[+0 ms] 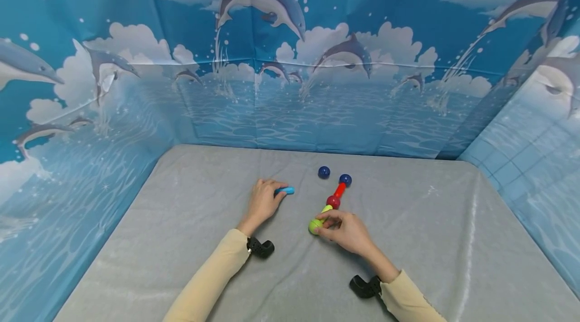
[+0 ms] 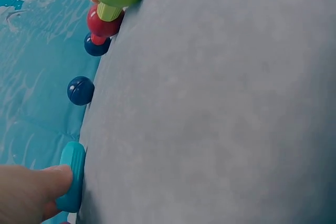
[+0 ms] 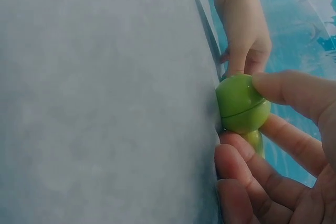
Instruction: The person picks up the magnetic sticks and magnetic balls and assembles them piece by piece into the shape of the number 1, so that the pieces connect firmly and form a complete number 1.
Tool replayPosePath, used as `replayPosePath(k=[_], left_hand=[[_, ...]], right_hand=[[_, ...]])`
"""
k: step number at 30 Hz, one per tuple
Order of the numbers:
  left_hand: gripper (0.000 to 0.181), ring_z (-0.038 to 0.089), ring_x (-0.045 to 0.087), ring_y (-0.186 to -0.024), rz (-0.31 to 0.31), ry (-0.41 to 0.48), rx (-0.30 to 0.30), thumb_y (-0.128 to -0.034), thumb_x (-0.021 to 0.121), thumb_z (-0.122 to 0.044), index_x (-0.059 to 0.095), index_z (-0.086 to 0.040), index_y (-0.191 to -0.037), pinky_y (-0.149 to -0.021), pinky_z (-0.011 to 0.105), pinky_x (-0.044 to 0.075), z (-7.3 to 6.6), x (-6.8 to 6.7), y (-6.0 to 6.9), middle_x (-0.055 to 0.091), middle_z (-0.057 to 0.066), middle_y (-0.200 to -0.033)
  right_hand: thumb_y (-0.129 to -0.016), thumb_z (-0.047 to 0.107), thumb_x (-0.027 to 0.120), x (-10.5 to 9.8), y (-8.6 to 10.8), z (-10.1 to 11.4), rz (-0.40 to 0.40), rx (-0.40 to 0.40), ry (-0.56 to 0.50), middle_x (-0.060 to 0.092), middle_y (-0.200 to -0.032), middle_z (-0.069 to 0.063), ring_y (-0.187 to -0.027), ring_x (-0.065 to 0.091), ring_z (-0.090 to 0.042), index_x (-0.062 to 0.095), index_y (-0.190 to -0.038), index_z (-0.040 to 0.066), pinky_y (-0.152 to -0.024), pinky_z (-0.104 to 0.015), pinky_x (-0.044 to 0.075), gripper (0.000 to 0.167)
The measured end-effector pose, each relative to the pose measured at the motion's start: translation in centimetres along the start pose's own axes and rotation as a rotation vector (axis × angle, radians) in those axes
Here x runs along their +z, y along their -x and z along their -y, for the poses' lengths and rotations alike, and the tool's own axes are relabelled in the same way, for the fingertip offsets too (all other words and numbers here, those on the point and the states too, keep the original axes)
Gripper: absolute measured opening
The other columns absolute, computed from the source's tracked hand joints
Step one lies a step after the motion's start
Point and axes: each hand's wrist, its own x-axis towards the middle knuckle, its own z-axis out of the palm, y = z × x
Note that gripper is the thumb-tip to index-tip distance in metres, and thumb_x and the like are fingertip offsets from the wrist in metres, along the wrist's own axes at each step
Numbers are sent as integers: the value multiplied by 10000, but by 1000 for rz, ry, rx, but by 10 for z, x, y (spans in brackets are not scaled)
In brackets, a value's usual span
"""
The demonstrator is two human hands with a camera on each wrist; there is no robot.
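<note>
My left hand (image 1: 264, 198) pinches a light blue rod (image 1: 287, 190) between thumb and fingers, low over the grey cloth. In the left wrist view the thumb lies across the same blue rod (image 2: 72, 177). My right hand (image 1: 348, 232) grips a green ball (image 1: 314, 226) at the near end of a chain, its thumb and fingers around it. From that ball a yellow-green rod (image 1: 327, 208) leads to a red ball (image 1: 333, 202). Beyond it a red rod (image 1: 340, 190) joins a dark blue ball (image 1: 345, 179). A separate dark blue ball (image 1: 323, 172) lies left of the chain's far end.
Grey cloth (image 1: 408, 221) covers the table. A blue curtain (image 1: 290, 110) printed with dolphins and clouds stands behind it and along both sides. Each wrist wears a black strap-on camera (image 1: 261, 248).
</note>
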Motion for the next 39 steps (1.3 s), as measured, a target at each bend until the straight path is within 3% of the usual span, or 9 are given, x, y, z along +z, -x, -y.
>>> replayPosePath(k=[9,16,22,30,39], left_hand=[[210,241,558,-933,-11,22,39,-849,729,-161,728,-76,-1041,-858,370,401,-2,-5,14,680,55,-972],[189,228,533,-883,43,28,17,-867,697,-155,721,-60,-1028,-756,355,434,-14,-9,35,621,51,-898],[162,133,486,-753,77,90,-3,-784,692,-140,729,-115,-940,-652,277,403,-25,-11,50,571,-37,-803],[136,118,507,-767,64,116,15,-761,735,-145,724,-120,-895,-688,275,419,-36,-10,63,579,-54,-778],[145,102,501,-738,98,163,3,-792,748,-164,723,-105,-922,-688,274,413,-47,-11,72,593,-40,-787]], right_hand=[[-766,287,802,3,0,0,-11,26,-18,632,-742,72,-551,534,-116,733,-979,179,-486,-265,430,249],[-773,248,797,3,0,0,-34,15,2,634,-746,84,-547,512,-124,730,-988,177,-479,-257,395,235],[-779,248,794,4,0,-1,-49,19,-1,634,-762,79,-546,513,-123,727,-1000,183,-482,-261,403,240],[-790,242,787,4,-1,-2,-51,10,1,632,-775,77,-530,507,-117,724,-1017,181,-470,-257,402,244],[-795,230,783,4,-1,-1,-47,14,-5,633,-779,68,-519,503,-115,723,-1022,174,-462,-257,405,241]])
